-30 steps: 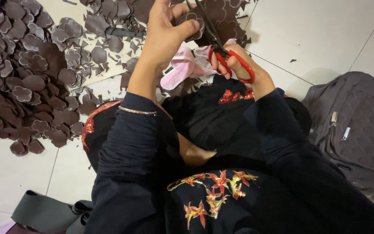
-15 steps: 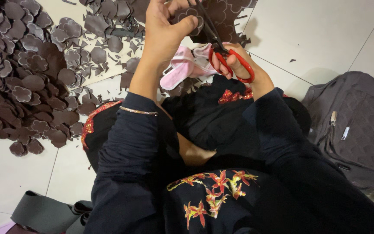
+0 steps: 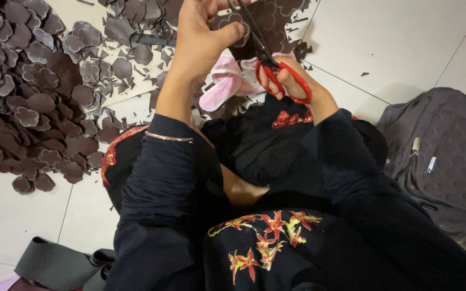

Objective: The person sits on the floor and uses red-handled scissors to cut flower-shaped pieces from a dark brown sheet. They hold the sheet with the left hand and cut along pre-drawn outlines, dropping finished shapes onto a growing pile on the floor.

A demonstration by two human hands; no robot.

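Brown leather-like sheet (image 3: 268, 21), stamped with flower outlines, held at the top of the view above the person's lap; the left hand (image 3: 203, 37) has its grip pinched together on the sheet's near edge, thumb pressed on top. Red-handled scissors (image 3: 268, 59): dark blades laid across the sheet just right of that thumb; whether the blades are parted cannot be told. The right hand (image 3: 289, 86) has its grip clamped on the scissors, fingers through the red loops, just below the sheet.

Pink slipper (image 3: 227, 86): lies on the floor below the sheet, between the two wrists.

Cut flower-shaped pieces (image 3: 33, 102): dark brown, heaped on the white tiled floor (image 3: 405, 37) well left of the sheet; loose scraps lie around them and around the sheet.

Grey backpack (image 3: 443, 156): on the floor to the right of and below the sheet, zip pulls showing.

Metal bangle (image 3: 169, 138): on the left sleeve, below the sheet.

Grey strap-like strip (image 3: 55, 264): lower left corner, well apart from the sheet.
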